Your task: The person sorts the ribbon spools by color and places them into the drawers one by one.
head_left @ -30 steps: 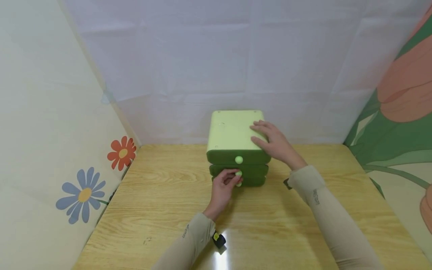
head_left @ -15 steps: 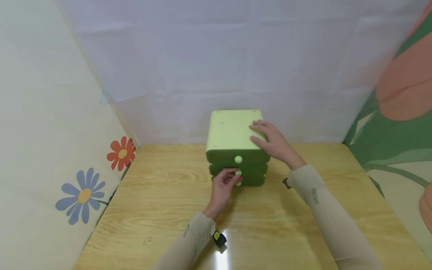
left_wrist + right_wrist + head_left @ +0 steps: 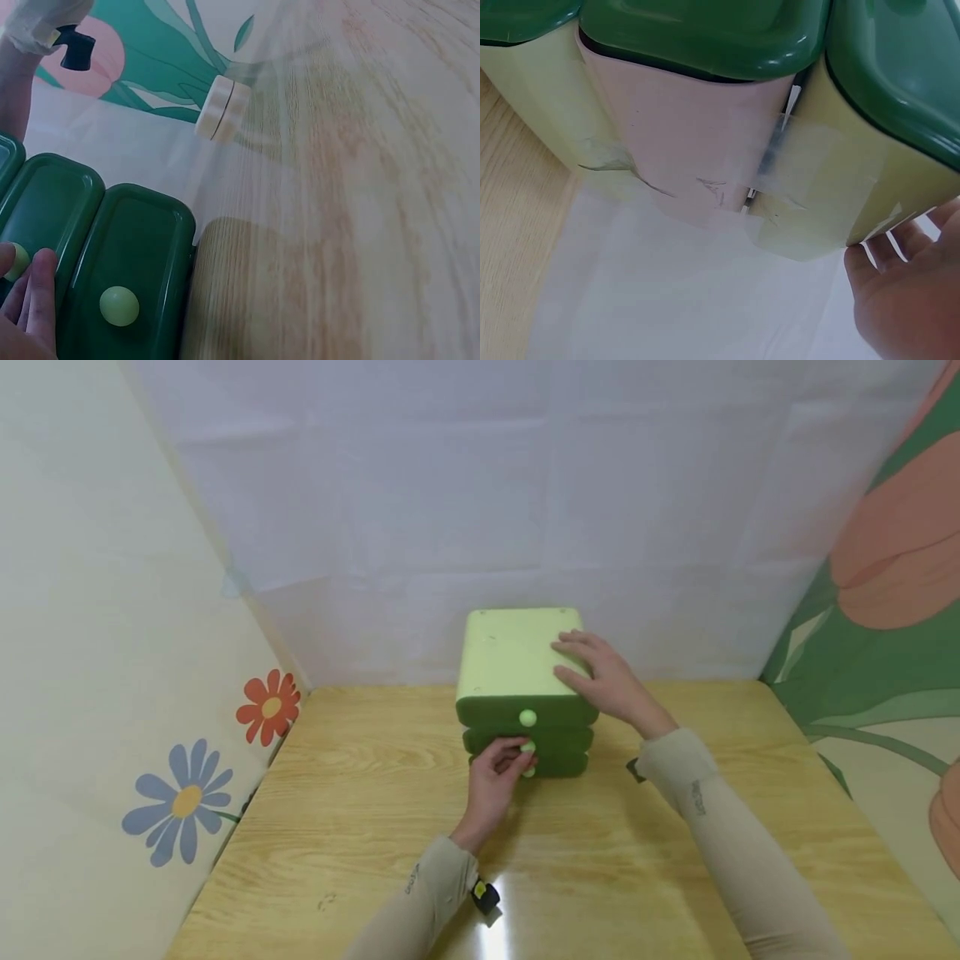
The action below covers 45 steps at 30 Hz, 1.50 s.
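Observation:
A small drawer cabinet (image 3: 517, 652) with a pale green top and dark green drawer fronts stands on the table near the back wall. Three drawers are stacked, each with a round light green knob. My left hand (image 3: 491, 793) pinches the middle knob (image 3: 528, 747) between thumb and fingers; its front sits in line with the lowest drawer front (image 3: 142, 240) in the left wrist view. Across the cabinet's top right edge rests my right hand (image 3: 611, 681), fingers spread. Pink and yellowish side walls (image 3: 682, 135), with clear tape across them, show in the right wrist view.
The wooden table (image 3: 360, 827) runs up to a white sheet (image 3: 420, 510) behind the cabinet. Flower-painted walls (image 3: 892, 693) flank both sides. In the left wrist view a white rounded object (image 3: 223, 109) with a dark line round it appears beyond the cabinet.

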Tool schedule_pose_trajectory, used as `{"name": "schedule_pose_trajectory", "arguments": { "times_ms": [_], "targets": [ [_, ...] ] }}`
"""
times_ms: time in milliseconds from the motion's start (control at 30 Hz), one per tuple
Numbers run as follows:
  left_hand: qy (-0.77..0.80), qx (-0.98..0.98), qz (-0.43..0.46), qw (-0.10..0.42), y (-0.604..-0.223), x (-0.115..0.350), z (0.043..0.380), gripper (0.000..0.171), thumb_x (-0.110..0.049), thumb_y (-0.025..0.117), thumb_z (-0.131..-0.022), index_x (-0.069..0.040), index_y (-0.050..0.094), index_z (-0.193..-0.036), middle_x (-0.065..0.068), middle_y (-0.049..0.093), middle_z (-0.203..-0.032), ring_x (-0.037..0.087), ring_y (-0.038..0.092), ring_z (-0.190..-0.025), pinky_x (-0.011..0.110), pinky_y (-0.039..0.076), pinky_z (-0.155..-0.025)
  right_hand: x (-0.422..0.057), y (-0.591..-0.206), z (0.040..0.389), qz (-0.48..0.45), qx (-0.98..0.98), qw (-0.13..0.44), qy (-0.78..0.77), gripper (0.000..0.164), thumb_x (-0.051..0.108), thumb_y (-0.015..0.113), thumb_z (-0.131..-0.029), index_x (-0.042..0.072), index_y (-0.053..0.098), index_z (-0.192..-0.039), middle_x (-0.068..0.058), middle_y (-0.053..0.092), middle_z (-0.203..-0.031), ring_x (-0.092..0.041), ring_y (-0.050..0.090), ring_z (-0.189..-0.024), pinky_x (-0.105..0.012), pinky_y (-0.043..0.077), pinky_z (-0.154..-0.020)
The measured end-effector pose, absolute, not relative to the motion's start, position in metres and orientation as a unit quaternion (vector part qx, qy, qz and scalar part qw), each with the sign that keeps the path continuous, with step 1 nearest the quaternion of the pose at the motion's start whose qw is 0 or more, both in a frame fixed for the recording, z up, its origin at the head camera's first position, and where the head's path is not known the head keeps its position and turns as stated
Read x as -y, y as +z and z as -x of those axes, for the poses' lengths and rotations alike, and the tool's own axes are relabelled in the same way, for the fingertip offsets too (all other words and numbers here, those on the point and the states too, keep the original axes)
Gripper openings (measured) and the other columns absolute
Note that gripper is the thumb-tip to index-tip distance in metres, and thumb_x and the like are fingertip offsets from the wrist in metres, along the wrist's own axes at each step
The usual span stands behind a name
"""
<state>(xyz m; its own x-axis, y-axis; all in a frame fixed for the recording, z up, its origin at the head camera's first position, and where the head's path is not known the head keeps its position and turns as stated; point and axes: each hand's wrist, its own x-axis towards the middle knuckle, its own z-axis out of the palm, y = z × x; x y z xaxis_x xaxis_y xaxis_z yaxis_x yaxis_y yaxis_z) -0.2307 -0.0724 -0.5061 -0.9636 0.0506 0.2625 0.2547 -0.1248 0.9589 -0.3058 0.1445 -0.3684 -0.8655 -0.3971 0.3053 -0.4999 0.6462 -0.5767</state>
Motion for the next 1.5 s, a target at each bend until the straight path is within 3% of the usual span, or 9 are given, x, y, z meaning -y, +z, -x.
{"name": "schedule_pose_trajectory", "arguments": {
  "times_ms": [567,767,1000,1300,1500],
  "targets": [
    [-0.706,0.689,0.156,0.051,-0.503,0.081,0.227,0.027,-0.007,0.067,-0.1,-0.002,0.068,-0.127,0.025,0.073,-0.112,0.042,0.072,-0.102,0.04,0.064,-0.091,-0.146,-0.368,0.308,-0.247,0.905,0.078,0.338,0.056,0.041,0.056,-0.106,0.013,0.049,-0.154,-0.01,0.035,-0.167,-0.034,0.025,-0.157,-0.064,0.019,-0.128],
    [-0.697,0.696,0.174,-0.001,-0.5,0.087,0.217,0.026,-0.006,0.065,-0.101,-0.005,0.069,-0.126,0.03,0.07,-0.117,0.034,0.073,-0.104,0.035,0.062,-0.094,-0.147,-0.366,0.307,-0.249,0.905,0.074,0.338,0.056,0.042,0.056,-0.106,0.014,0.048,-0.154,-0.009,0.034,-0.168,-0.034,0.024,-0.157,-0.065,0.017,-0.127],
    [-0.684,0.706,0.176,-0.053,-0.506,0.091,0.216,0.029,-0.005,0.066,-0.1,0.0,0.066,-0.128,0.032,0.067,-0.122,0.045,0.068,-0.112,0.033,0.061,-0.097,-0.148,-0.366,0.307,-0.247,0.905,0.074,0.338,0.056,0.041,0.056,-0.106,0.013,0.048,-0.154,-0.009,0.034,-0.168,-0.034,0.024,-0.157,-0.065,0.018,-0.127],
    [-0.661,0.742,0.087,-0.07,-0.515,0.096,0.214,0.03,-0.01,0.067,-0.099,-0.009,0.069,-0.128,0.015,0.068,-0.128,0.025,0.065,-0.117,0.039,0.054,-0.104,-0.148,-0.367,0.307,-0.245,0.905,0.07,0.341,0.056,0.042,0.056,-0.106,0.014,0.048,-0.154,-0.009,0.033,-0.168,-0.034,0.024,-0.158,-0.064,0.018,-0.128],
    [-0.659,0.747,0.068,-0.062,-0.517,0.094,0.215,0.031,-0.011,0.068,-0.098,-0.008,0.069,-0.129,0.016,0.068,-0.127,0.024,0.064,-0.115,0.039,0.055,-0.101,-0.148,-0.367,0.307,-0.246,0.903,0.07,0.345,0.056,0.042,0.056,-0.106,0.014,0.048,-0.154,-0.009,0.033,-0.168,-0.034,0.024,-0.158,-0.064,0.017,-0.128]
  ]
}}
